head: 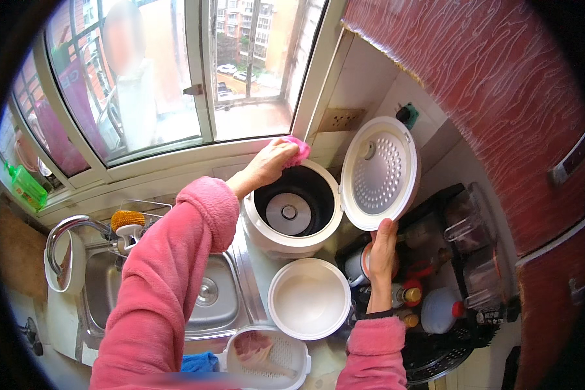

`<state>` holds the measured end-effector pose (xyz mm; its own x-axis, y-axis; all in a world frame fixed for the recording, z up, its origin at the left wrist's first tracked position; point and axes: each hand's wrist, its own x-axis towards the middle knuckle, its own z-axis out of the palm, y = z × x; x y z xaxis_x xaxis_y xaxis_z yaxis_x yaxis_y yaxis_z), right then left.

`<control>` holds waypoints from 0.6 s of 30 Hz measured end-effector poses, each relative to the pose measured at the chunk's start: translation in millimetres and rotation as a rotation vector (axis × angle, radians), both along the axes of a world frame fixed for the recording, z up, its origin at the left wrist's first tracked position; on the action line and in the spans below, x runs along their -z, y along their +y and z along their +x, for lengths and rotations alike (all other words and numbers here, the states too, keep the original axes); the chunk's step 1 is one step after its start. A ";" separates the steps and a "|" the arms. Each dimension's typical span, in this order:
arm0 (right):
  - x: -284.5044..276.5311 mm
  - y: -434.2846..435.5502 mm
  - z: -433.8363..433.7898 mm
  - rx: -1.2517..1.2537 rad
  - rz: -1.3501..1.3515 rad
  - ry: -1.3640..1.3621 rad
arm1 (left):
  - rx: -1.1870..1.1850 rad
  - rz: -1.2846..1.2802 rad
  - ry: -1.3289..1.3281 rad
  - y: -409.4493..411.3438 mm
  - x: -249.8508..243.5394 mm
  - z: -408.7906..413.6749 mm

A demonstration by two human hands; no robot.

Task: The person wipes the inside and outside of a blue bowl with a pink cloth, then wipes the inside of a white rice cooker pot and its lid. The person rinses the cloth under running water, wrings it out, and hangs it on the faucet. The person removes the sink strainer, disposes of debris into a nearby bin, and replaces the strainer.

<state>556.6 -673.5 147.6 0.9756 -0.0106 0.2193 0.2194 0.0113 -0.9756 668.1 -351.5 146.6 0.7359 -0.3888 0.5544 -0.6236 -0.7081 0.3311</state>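
Observation:
A rice cooker point(292, 246) stands by the window with its inner pot out, baring the dark well and the round heating plate point(287, 214). My left hand point(265, 163) grips a bunched pink cloth point(297, 150) at the cooker's back rim. The cooker's lid point(379, 170) is swung up to the right, its dimpled metal inner side facing me. My right hand point(384, 248) holds the lid's lower edge, with some fingers hidden behind it. In front of the cooker sits a round white pot point(309, 298) with nothing visible inside.
Left is a steel sink point(219, 287) with a curved faucet point(53, 248). A white colander point(300, 348) nearest me holds what looks like raw meat point(253, 347). Bottles point(438, 309) and a black rack point(473, 243) crowd the right, beneath a red cabinet point(487, 97).

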 end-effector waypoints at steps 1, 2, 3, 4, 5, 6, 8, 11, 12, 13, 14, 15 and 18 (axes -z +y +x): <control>1.0 -0.2 0.4 0.000 0.004 0.000 | 0.053 0.067 -0.039 -2.3 -0.2 5.2; 1.7 -0.1 0.6 -0.001 0.006 -0.002 | 0.056 0.122 -0.028 -5.2 0.9 8.2; 2.7 -0.2 1.0 -0.005 0.007 0.003 | 0.059 0.177 -0.016 -8.7 2.5 10.6; 2.4 -0.4 1.3 -0.009 0.007 0.001 | 0.051 0.239 -0.030 -12.4 4.6 14.3; 2.2 0.5 1.8 -0.010 0.009 0.000 | 0.030 0.256 -0.002 -13.5 6.3 16.6; 2.2 0.3 0.5 -0.010 0.010 0.001 | 0.011 0.275 0.031 -15.3 8.6 17.2; 1.3 1.0 0.6 -0.014 0.011 -0.001 | -0.025 0.340 0.062 -15.8 9.9 21.7; 2.5 -0.4 1.1 -0.009 0.020 -0.004 | -0.084 0.377 0.115 -17.9 1.4 19.5; 3.0 -0.6 0.8 -0.009 0.024 -0.003 | -0.132 0.392 0.185 -16.0 1.6 21.6; 2.7 0.5 1.3 -0.009 0.027 -0.006 | -0.148 0.407 0.202 -12.2 -0.1 22.3; 2.3 1.9 1.3 -0.011 0.027 -0.010 | -0.166 0.421 0.219 -6.9 -1.8 21.9; 2.3 2.4 1.8 -0.009 0.030 -0.015 | -0.179 0.436 0.236 -5.5 -5.6 19.3; 2.1 3.1 1.9 -0.004 0.037 -0.021 | -0.218 0.485 0.331 -2.4 -16.7 10.6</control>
<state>558.4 -670.5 145.5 0.9707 -0.0152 0.2397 0.2402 0.0485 -0.9695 678.7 -353.9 163.2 0.9292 -0.3605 0.0816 -0.3671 -0.9257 0.0911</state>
